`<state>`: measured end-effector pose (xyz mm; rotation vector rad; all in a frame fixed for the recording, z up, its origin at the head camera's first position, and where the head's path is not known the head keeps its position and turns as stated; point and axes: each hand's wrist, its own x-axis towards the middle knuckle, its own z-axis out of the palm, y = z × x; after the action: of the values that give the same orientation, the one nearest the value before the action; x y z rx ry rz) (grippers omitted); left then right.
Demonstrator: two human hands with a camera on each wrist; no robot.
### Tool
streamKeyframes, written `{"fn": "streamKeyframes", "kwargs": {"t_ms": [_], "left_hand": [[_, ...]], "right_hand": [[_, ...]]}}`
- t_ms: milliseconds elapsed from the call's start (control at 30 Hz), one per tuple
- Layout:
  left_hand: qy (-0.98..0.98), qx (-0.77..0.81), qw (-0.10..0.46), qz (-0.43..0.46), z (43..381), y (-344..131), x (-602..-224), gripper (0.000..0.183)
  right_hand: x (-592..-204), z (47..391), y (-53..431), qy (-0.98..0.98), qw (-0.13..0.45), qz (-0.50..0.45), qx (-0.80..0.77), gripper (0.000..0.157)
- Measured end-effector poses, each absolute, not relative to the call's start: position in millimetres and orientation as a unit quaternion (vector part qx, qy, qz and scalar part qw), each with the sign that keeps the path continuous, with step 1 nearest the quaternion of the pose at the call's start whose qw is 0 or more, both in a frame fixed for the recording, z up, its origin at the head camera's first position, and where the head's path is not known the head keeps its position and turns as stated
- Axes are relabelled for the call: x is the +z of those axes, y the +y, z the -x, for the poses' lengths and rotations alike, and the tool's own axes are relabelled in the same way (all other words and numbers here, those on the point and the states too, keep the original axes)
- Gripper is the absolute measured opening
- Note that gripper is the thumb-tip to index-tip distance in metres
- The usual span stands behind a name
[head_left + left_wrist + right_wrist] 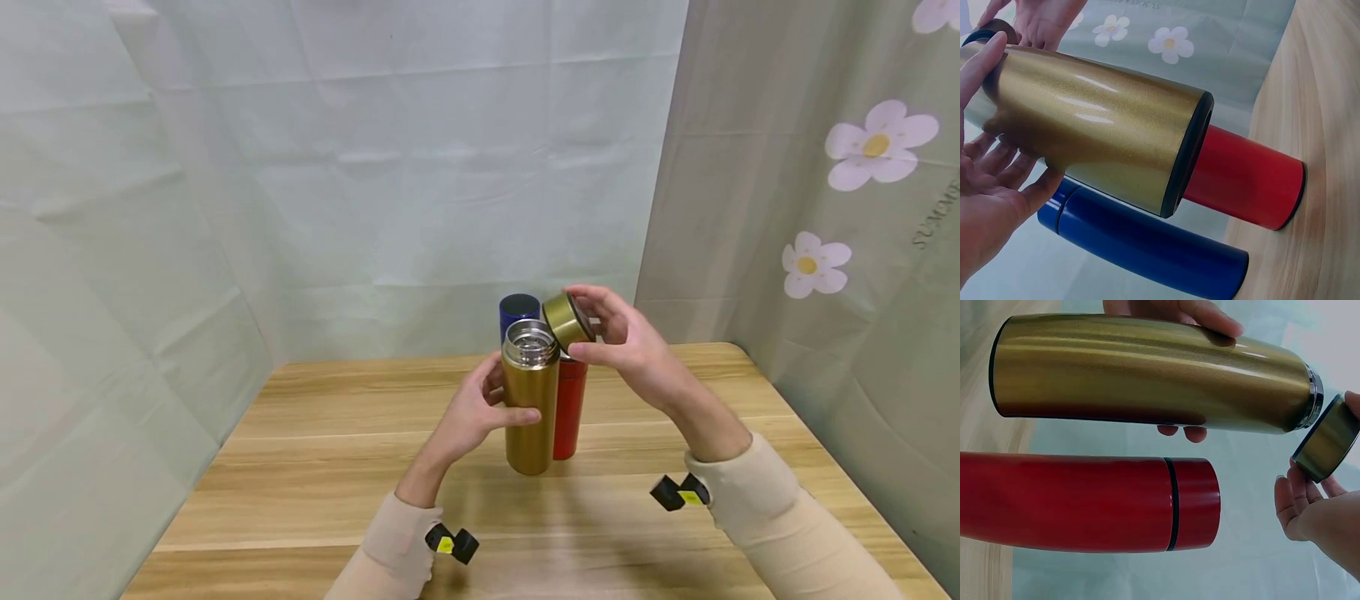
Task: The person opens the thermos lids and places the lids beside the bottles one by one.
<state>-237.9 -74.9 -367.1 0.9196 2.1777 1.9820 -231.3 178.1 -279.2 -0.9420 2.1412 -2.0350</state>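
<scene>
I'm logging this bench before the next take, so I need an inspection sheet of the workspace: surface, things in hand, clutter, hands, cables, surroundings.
Surface: wooden table, light grain.
Things in hand: gold flask upright, mouth open; its gold lid off, tilted beside the mouth.
Clutter: red flask and blue flask behind the gold one, both capped.
Hands: left hand grips the gold flask; right hand holds the gold lid.
Cables: nothing seen.
Surroundings: pale cloth backdrop; flowered curtain on the right.
</scene>
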Motion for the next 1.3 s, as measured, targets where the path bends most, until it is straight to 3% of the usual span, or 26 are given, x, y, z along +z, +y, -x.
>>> {"fn": "streamKeyframes", "kwargs": {"t_ms": [200,600,1300], "left_hand": [[0.706,0.641,0.024,-0.299,238.1,-75.8,-367.6,0.081],[0.715,0.643,0.014,-0.274,237.6,-77.3,-367.5,0.084],[0.708,0.662,-0.034,-0.242,234.9,-79.3,-364.7,0.079]], "right_hand": [[-280.2,232.8,180.3,0.687,0.022,0.317,-0.654,0.068],[-283.8,228.8,187.0,0.697,0.010,0.301,-0.651,0.058],[-299.7,223.0,188.4,0.735,-0.047,0.296,-0.609,0.064]]}}
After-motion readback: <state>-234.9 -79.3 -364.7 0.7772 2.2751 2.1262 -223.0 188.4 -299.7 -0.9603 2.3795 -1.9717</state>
